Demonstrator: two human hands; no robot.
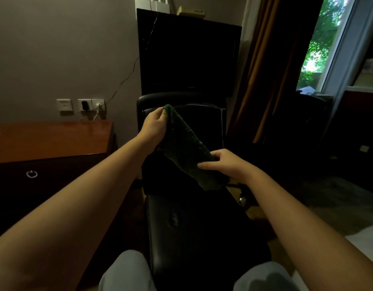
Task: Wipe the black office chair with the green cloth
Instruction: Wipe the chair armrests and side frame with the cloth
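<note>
Over the black office chair point(191, 238): I hold the green cloth point(186, 148) up in the air, stretched between my hands.
Left hand point(154, 124): fingers pinch the upper corner.
Handling: soft, light and limp, I judge; best taken at the corners.
Right hand point(225, 164): curled fingers grip the lower edge.

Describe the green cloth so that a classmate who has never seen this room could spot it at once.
Start at the black leather office chair. Before its backrest, the left hand and right hand hold a dark green nubbly cloth slanted between them. Unlike the smooth black leather behind it, it is green and bumpy.
</note>
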